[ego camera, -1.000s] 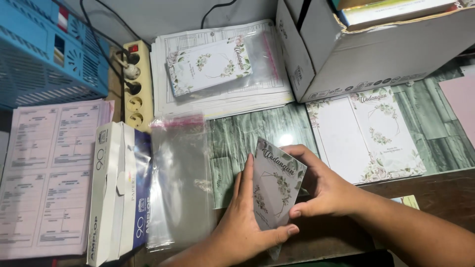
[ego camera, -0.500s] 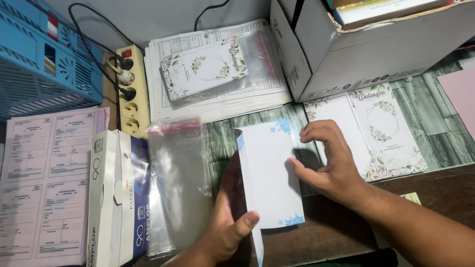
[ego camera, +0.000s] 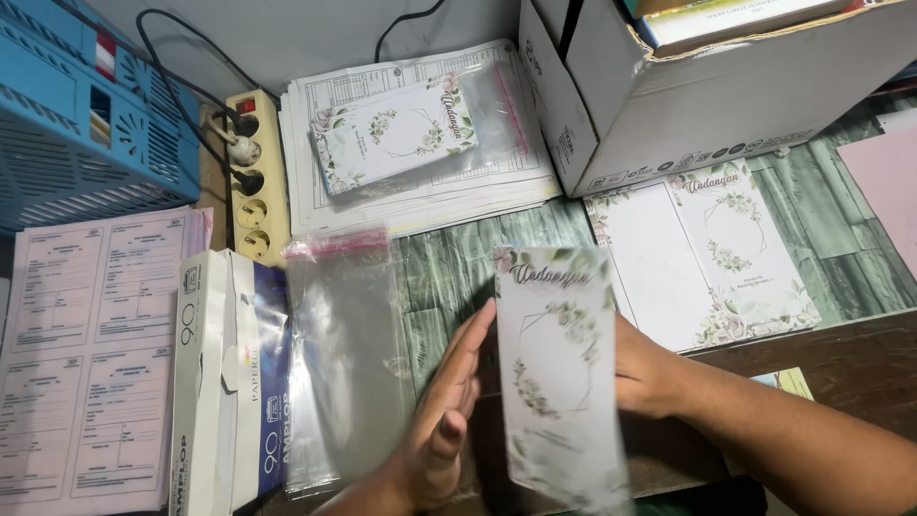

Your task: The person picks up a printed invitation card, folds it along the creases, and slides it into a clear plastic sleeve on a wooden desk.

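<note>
A folded white card with green floral print (ego camera: 559, 368) is held upright over the desk's near edge. My right hand (ego camera: 645, 368) grips it from behind on its right side. My left hand (ego camera: 444, 411) lies flat against its left edge, fingers straight. To the left lies a stack of clear plastic sleeves with a pink strip (ego camera: 349, 354). More of the same floral cards lie flat at the right (ego camera: 707, 253), and a bagged stack of them sits on papers at the back (ego camera: 396, 134).
A cardboard box (ego camera: 707, 86) stands at the back right. A power strip with plugs (ego camera: 250, 172) and a blue basket (ego camera: 76, 115) are at the left. Pink forms (ego camera: 86, 354) and envelope boxes (ego camera: 224, 382) lie at the near left.
The card was turned over: its blank white back showed half a second ago, now the printed floral front faces me. My left hand moved from under it to its left edge.
</note>
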